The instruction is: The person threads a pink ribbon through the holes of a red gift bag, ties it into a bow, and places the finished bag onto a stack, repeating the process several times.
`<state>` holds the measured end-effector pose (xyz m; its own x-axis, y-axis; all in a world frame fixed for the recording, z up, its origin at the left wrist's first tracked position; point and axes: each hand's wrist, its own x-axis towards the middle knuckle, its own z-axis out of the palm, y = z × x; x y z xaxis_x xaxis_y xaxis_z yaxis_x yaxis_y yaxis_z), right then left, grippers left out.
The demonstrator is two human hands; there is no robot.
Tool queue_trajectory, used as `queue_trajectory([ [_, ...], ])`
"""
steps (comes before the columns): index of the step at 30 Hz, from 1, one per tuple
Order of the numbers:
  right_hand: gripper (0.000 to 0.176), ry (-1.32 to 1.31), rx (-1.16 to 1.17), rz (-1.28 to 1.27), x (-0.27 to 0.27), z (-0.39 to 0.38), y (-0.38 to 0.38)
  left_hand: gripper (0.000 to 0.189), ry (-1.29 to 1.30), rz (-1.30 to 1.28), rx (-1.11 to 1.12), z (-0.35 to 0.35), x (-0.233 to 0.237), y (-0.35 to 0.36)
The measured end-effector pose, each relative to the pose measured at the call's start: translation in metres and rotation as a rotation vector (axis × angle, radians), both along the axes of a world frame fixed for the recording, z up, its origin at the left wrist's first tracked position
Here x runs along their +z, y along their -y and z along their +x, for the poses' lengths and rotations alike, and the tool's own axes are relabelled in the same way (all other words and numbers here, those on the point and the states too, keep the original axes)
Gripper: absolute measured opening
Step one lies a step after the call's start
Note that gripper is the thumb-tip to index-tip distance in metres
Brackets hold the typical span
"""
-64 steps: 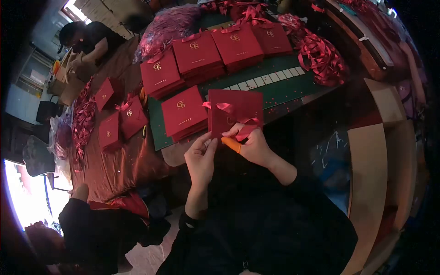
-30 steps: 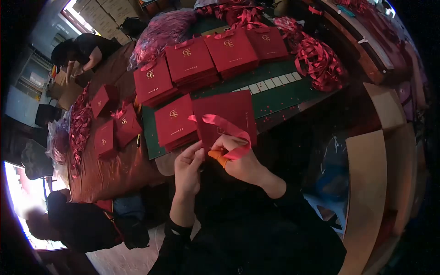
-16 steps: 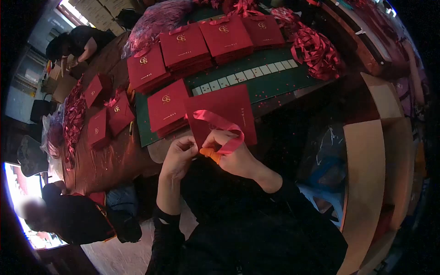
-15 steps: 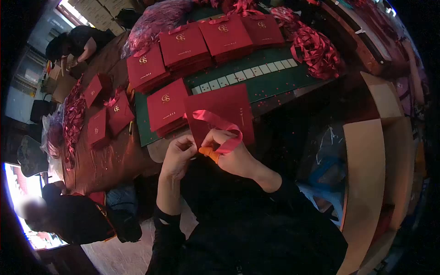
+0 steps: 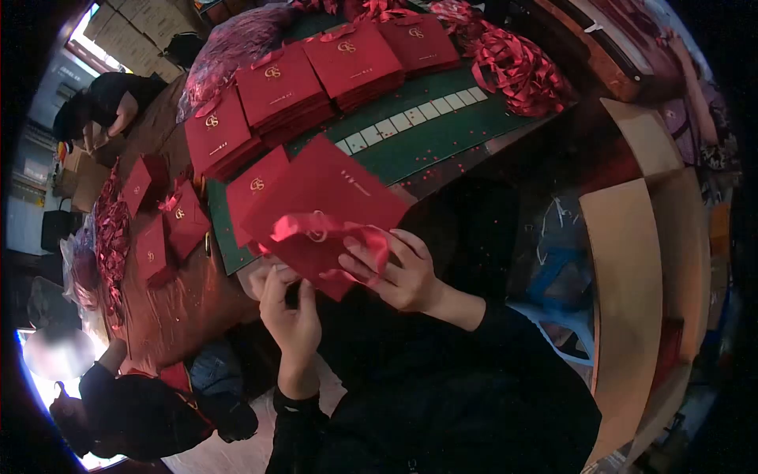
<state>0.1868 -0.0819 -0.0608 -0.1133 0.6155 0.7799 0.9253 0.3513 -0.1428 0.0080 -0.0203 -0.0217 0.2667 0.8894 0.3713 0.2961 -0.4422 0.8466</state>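
A dark red paper gift bag (image 5: 332, 182) with a gold logo is held tilted in front of me, its glossy red ribbon (image 5: 304, 225) looping loosely across its lower part. My right hand (image 5: 407, 272) grips the bag at its lower right edge, fingers lying over the ribbon and the paper. Close by the bag's lower left edge is my left hand (image 5: 290, 312), thumb apart from its bent fingers and nothing visible between them. Directly behind the held bag, a similar red bag (image 5: 257, 182) lies on the green mat (image 5: 225, 237), partly covered.
Stacks of red bags (image 5: 284, 87) line the mat beside a row of white cards (image 5: 410, 118). Heaped red ribbons (image 5: 521, 75) lie at the right. More bags (image 5: 188, 217) rest on the brown cover at left. An open cardboard box (image 5: 624, 292) stands right; other people are at left.
The bag has turned and tilted leftward, with its logo now showing. My right hand has shifted from a pinch at the ribbon to the bag's edge. My left hand has moved down-left, fingers parted.
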Motion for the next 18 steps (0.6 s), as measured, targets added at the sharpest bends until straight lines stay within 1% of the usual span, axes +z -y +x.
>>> queue_trajectory([
  [1,0.026,-0.012,0.005,0.018,-0.005,0.003,-0.003,0.012,-0.147,0.408,0.158,0.001,0.001,0.001],
  [2,0.024,-0.017,-0.031,0.036,-0.004,0.009,-0.004,0.014,-0.148,0.384,0.255,-0.003,0.008,0.003],
  [3,0.023,-0.026,-0.059,0.059,-0.004,0.016,-0.006,0.014,-0.155,0.392,0.273,-0.005,0.005,0.003],
  [4,0.023,-0.131,-0.011,0.122,-0.007,0.016,-0.014,0.014,-0.004,0.209,0.271,-0.008,0.002,0.004],
  [5,0.024,-0.154,0.050,0.120,-0.004,0.011,-0.012,0.013,0.150,0.032,0.273,-0.010,0.001,0.007],
  [6,0.026,-0.175,0.109,0.119,-0.002,0.005,-0.008,0.013,0.246,0.032,0.188,-0.004,0.002,0.012],
  [7,0.025,-0.175,0.094,0.141,-0.005,-0.003,-0.006,0.014,0.153,0.064,0.142,-0.005,-0.001,0.015],
  [9,0.020,-0.105,-0.068,0.283,-0.033,-0.007,-0.009,0.015,0.155,-0.045,0.018,-0.004,-0.002,0.020],
  [10,0.017,-0.150,-0.081,0.258,-0.039,-0.001,-0.004,0.016,0.166,-0.074,-0.042,-0.003,-0.006,0.021],
  [11,0.017,-0.149,-0.081,0.258,-0.041,0.004,0.000,0.016,0.167,-0.074,-0.041,-0.001,-0.007,0.022],
  [13,0.028,0.104,-0.206,0.260,-0.023,0.011,0.002,0.015,0.190,-0.162,-0.122,0.000,-0.010,0.023],
  [14,0.021,0.180,-0.192,0.272,-0.023,0.018,0.002,0.015,0.185,-0.166,-0.127,0.000,-0.010,0.024],
  [17,0.020,0.099,-0.198,0.194,-0.019,0.030,0.009,0.011,0.138,0.044,0.057,0.003,0.002,0.024],
  [18,0.019,0.109,-0.304,0.115,-0.012,0.036,0.014,0.010,0.270,0.063,0.109,-0.002,0.006,0.019],
])
